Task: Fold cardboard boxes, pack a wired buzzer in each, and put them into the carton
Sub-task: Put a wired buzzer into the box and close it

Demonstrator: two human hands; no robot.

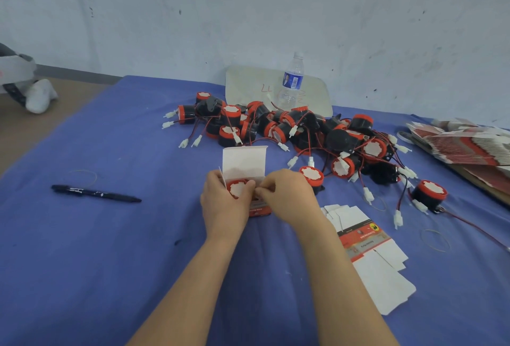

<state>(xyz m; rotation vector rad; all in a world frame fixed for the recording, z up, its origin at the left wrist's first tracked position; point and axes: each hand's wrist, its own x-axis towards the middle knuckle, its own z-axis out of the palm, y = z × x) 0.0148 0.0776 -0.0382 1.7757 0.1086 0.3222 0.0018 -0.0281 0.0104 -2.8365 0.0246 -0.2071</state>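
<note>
A small red and white cardboard box (pixel 244 162) stands upright on the blue table at centre, its white lid flap raised. Inside it sits a red and black buzzer (pixel 238 188), white face up. My left hand (pixel 223 202) grips the box's left side, thumb at the buzzer. My right hand (pixel 287 196) pinches at the box's right opening, fingertips meeting the left thumb. A flat unfolded box (pixel 367 243) lies to the right of my right forearm. Behind the box sprawls a pile of wired buzzers (pixel 289 130).
A black marker (pixel 95 193) lies on the left. A water bottle (pixel 292 80) stands before a white board at the back. A stack of flat boxes (pixel 466 144) sits at the right edge. Rubber bands (pixel 435 240) lie loose on the blue cloth (pixel 110 263).
</note>
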